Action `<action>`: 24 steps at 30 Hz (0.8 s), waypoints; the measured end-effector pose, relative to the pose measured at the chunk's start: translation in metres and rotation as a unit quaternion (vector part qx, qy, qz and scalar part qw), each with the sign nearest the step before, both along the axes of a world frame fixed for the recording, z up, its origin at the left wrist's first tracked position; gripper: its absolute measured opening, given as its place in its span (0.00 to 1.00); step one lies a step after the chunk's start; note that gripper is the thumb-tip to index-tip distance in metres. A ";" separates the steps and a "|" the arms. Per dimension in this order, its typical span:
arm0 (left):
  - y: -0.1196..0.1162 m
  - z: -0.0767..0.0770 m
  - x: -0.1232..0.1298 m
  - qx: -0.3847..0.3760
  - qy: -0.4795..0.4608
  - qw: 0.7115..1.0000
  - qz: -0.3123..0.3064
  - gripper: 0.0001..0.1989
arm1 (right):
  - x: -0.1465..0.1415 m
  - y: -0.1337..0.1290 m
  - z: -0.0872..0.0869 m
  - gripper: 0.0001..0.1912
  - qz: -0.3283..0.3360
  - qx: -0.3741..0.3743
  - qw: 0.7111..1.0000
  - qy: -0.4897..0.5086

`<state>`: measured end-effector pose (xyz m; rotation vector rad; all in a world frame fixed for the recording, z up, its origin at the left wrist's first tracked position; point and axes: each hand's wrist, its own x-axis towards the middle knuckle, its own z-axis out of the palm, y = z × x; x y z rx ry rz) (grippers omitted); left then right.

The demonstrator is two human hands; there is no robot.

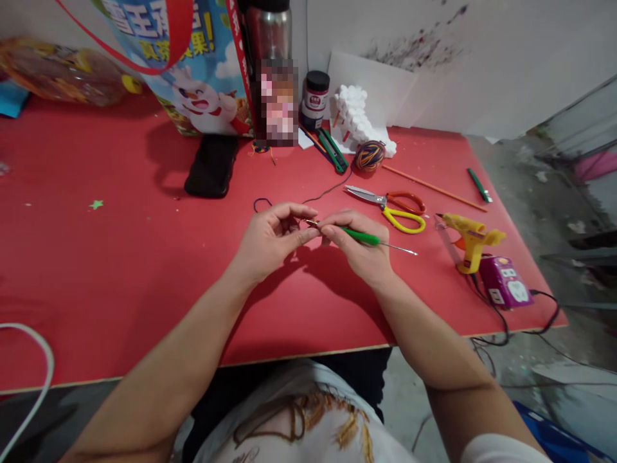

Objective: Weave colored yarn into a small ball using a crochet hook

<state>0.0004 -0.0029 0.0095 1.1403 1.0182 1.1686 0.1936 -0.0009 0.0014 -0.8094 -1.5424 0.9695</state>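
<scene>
My right hand (362, 252) grips a crochet hook with a green handle (361, 237); one thin metal end sticks out to the right. The hook's other end meets the fingertips of my left hand (265, 243), which is closed in a pinch on yarn. The small worked piece is mostly hidden by my fingers. From a multicoloured yarn ball (369, 156), a dark strand (332, 189) runs across the table to my hands. A dark blue yarn loop (262, 203) lies just beyond my left hand. Scissors (387, 207) with red and yellow handles rest to the right.
On the red table (120, 270) lie a black phone (211, 166), a green utility knife (333, 153) and an orange stick (434, 187). A yellow glue gun (470, 239) leans by a purple power socket (504, 281) at right. A colourful bag (207, 96) and dark-lidded jar (315, 99) stand behind.
</scene>
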 end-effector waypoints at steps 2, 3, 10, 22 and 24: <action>0.001 -0.001 0.000 0.021 0.010 1.000 0.000 0.13 | 0.000 0.000 0.001 0.05 0.004 -0.028 1.000 0.010; 0.001 -0.002 0.000 0.032 0.009 0.999 0.003 0.12 | 0.000 0.001 0.001 0.06 0.005 -0.042 0.999 0.017; 0.002 -0.001 -0.002 0.064 0.001 0.998 0.003 0.08 | 0.003 0.006 -0.009 0.06 0.027 -0.076 0.992 0.098; -0.003 0.000 0.002 -0.038 -0.125 0.991 -0.020 0.17 | -0.003 -0.003 -0.011 0.07 0.059 -0.079 0.986 0.132; -0.003 0.000 0.002 -0.082 -0.176 0.981 -0.031 0.17 | -0.004 -0.004 -0.011 0.07 0.049 -0.057 0.990 0.118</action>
